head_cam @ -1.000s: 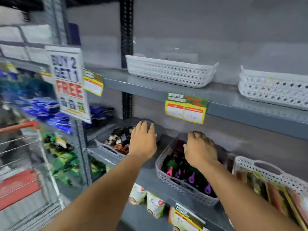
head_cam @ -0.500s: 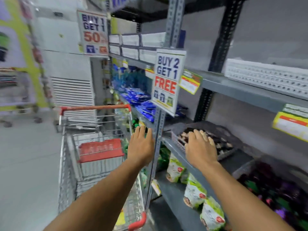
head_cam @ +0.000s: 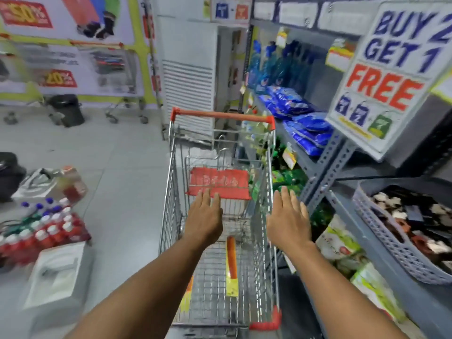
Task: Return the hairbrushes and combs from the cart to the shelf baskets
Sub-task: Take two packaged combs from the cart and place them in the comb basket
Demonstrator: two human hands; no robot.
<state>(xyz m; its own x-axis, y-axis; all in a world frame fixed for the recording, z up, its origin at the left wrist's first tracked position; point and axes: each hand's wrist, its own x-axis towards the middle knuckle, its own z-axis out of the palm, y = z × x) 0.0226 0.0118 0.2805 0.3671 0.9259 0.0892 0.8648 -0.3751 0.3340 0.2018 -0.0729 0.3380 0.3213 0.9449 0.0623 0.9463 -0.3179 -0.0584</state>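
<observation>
Over the wire shopping cart with the red handle point(head_cam: 221, 152), the left hand point(head_cam: 204, 222) hovers flat, fingers spread, holding nothing. Below it, on the cart floor, lies a long orange-and-yellow packaged item point(head_cam: 231, 265), possibly a comb. The right hand point(head_cam: 288, 223), equally open and empty, hangs beside the grey plastic shelf basket point(head_cam: 391, 243).

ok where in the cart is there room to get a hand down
Free: the wire floor between the cart's left wall and the orange packaged item, below the left hand. Crowded: under the right hand, where that item lies near the right wall.
</observation>
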